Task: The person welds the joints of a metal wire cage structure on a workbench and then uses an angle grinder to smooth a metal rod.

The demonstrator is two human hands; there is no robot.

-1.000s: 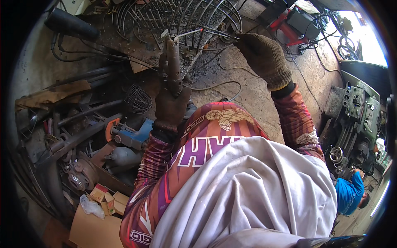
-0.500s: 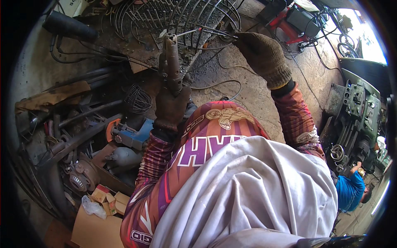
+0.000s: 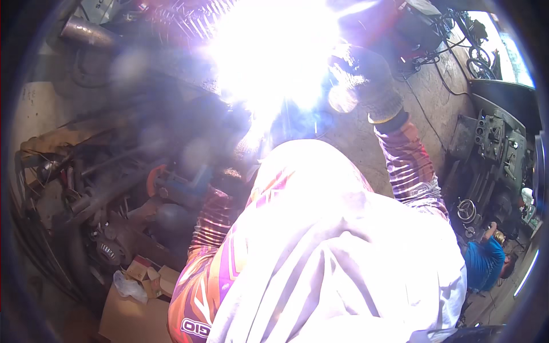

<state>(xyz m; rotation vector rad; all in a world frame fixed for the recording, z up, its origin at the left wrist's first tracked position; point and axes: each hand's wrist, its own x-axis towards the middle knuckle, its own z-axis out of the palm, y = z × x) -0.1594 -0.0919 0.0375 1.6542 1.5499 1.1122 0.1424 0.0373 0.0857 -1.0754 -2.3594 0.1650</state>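
A blinding white welding arc covers the upper middle of the head view, and its glare hides the work point. Wire rings and rods show at its left edge. My left hand, in a dark glove, is mostly lost in shadow and glare below the arc; half a second ago it plainly gripped a welding electrode holder. Just right of the glare is my right hand in a brown knit glove. Its fingers curl toward the wirework, which it was pinching in the earlier frame; the fingertips are washed out.
Scrap metal bars and cardboard boxes lie at the left. A grey lathe stands at the right, where a person in a blue shirt works. Cables run over the floor at upper right. White cloth hangs before me.
A welding arc has flared up between my hands, flooding the wirework and the white cloth with light and darkening the surroundings. My right hand has barely moved.
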